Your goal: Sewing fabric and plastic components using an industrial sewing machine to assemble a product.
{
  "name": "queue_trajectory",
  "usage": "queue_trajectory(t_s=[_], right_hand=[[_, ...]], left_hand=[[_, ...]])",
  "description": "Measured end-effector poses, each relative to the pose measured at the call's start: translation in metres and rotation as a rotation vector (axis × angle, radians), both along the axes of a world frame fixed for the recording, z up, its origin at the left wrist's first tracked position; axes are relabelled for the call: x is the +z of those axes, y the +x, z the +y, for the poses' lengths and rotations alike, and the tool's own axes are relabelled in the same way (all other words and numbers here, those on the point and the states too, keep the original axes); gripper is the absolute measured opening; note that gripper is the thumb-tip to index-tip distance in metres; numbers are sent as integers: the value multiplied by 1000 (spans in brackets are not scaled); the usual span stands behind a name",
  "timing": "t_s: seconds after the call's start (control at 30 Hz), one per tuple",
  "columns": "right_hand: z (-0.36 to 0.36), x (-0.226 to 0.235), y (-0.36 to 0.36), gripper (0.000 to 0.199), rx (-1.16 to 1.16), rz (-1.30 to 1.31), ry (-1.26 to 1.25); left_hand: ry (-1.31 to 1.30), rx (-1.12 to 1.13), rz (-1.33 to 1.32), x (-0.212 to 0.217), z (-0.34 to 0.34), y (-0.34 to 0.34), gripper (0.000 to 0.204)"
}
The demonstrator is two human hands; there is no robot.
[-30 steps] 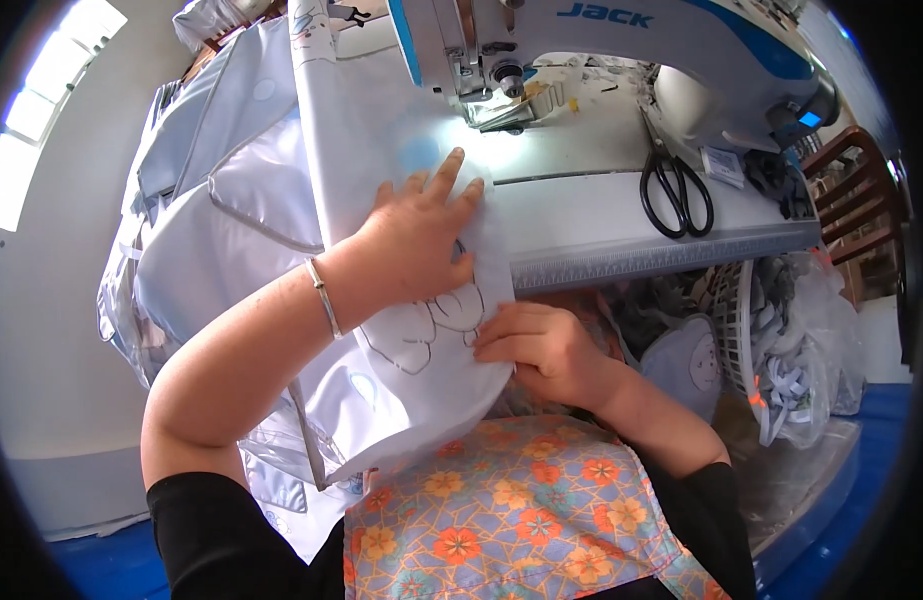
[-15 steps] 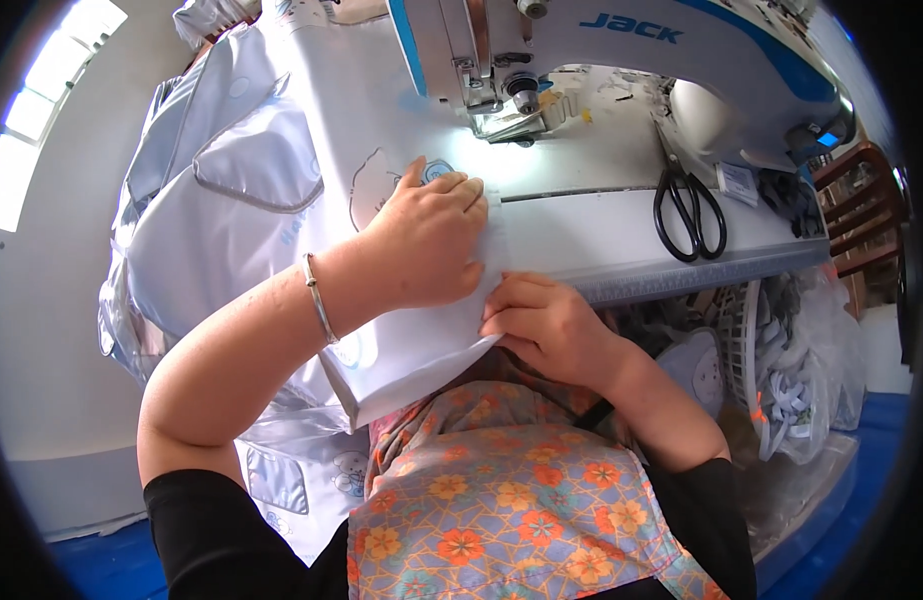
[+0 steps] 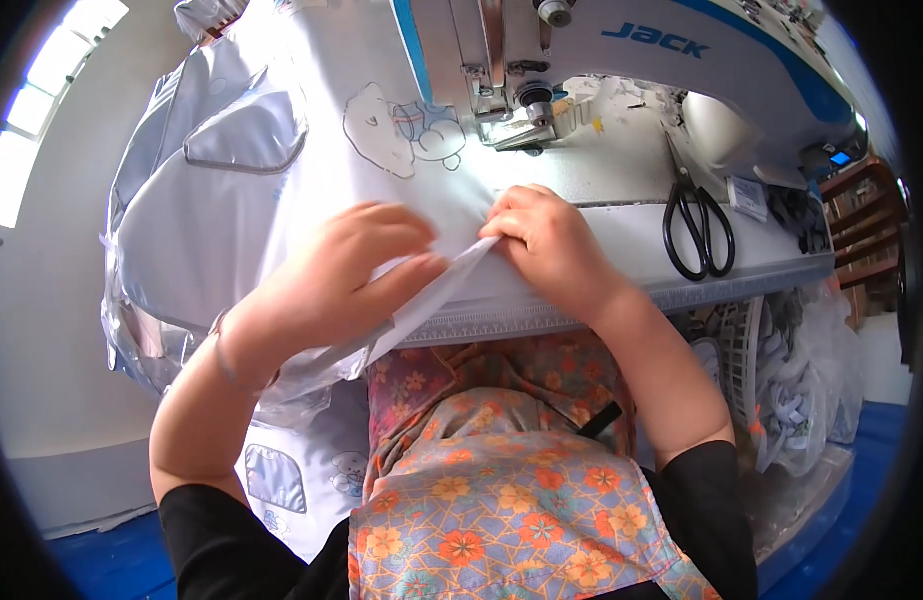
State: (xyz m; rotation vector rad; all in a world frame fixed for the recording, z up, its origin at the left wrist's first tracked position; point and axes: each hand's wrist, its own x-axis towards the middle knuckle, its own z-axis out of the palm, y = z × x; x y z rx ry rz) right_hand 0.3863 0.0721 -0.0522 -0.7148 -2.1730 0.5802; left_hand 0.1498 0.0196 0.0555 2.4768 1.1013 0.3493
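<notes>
White fabric (image 3: 311, 150) with a printed cartoon figure lies across the sewing table and under the needle area of a white and blue sewing machine (image 3: 581, 50). My left hand (image 3: 331, 285) pinches a folded edge of this fabric at the table's front. My right hand (image 3: 546, 245) grips the same fold just to the right, its fingertips meeting the left hand's. The presser foot (image 3: 526, 125) stands just beyond my right hand.
Black scissors (image 3: 696, 225) lie on the table to the right. More white fabric pieces (image 3: 181, 240) hang off the table's left side. A white basket (image 3: 751, 350) with cloth bundles stands at the lower right on the blue floor (image 3: 871, 450).
The fabric has slid up toward the machine. Both hands moved from pressing flat on it to pinching its near edge into a fold, my right hand rising onto the table.
</notes>
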Motion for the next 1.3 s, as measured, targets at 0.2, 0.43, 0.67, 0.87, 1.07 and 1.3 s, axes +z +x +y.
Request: queue_trajectory(t_s=[0.2, 0.43, 0.67, 0.87, 1.07, 1.3], right_hand=[[21, -1, -10, 10, -75, -19, 30], [-38, 21, 0, 22, 346, 27, 19], [-108, -26, 17, 21, 265, 134, -33], [-95, -10, 9, 18, 138, 160, -12], [-63, -1, 1, 13, 112, 139, -73], [-28, 3, -5, 10, 212, 127, -218]], left_hand=[[-2, 392, -3, 18, -87, -48, 31], [132, 228, 180, 31, -116, -6, 13], [-409, -201, 297, 11, -63, 53, 12], [282, 32, 65, -55, -18, 53, 26], [493, 36, 219, -64, 10, 43, 31], [225, -82, -104, -76, 41, 29, 24]])
